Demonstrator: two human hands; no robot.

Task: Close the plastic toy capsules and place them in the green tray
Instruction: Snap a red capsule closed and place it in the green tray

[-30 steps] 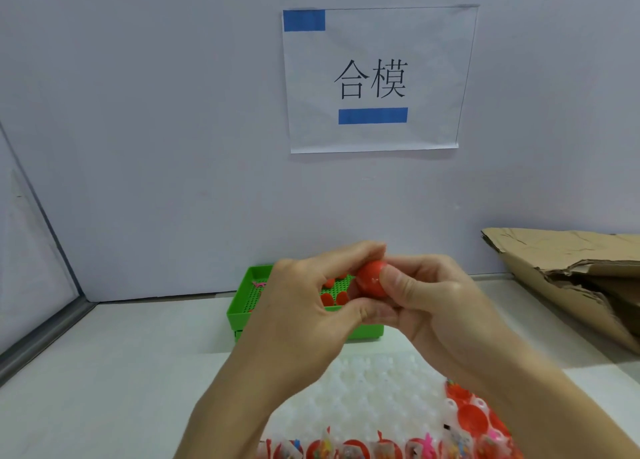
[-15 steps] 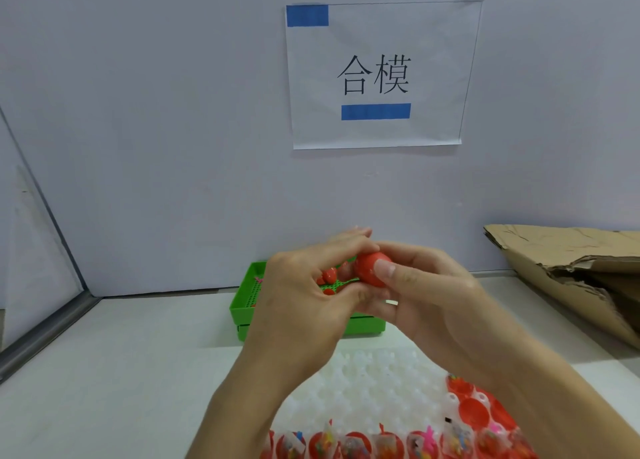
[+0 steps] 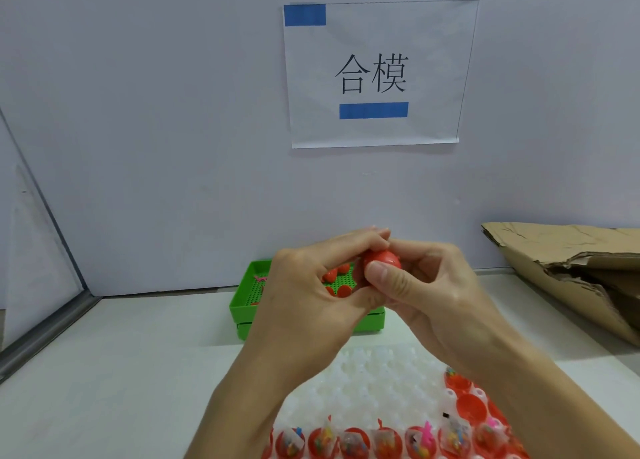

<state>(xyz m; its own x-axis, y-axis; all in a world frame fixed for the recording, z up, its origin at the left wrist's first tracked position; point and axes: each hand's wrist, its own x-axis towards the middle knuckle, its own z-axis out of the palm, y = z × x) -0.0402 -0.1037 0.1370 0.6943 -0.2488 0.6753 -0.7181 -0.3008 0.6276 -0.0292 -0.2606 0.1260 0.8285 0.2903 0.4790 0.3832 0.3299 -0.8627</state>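
A red plastic toy capsule (image 3: pixel 382 258) is held above the table between both hands. My left hand (image 3: pixel 311 296) curls round its left side, and my right hand (image 3: pixel 422 285) pinches it with the thumb across its front. Behind the hands stands the green tray (image 3: pixel 242 303) with several red capsules (image 3: pixel 334 275) on its perforated floor. Near me lies a white holder sheet (image 3: pixel 374 382) whose front row and right edge carry several open red capsule halves (image 3: pixel 353 443) with small toys inside.
A crumpled cardboard box (image 3: pixel 575 268) lies at the right against the wall. A paper sign (image 3: pixel 374 74) hangs on the grey wall behind. A metal rail (image 3: pixel 45 337) runs along the table's left edge.
Both hands stay pressed together around the red capsule and have shifted only slightly. The right thumb now lies lower across the capsule's front.
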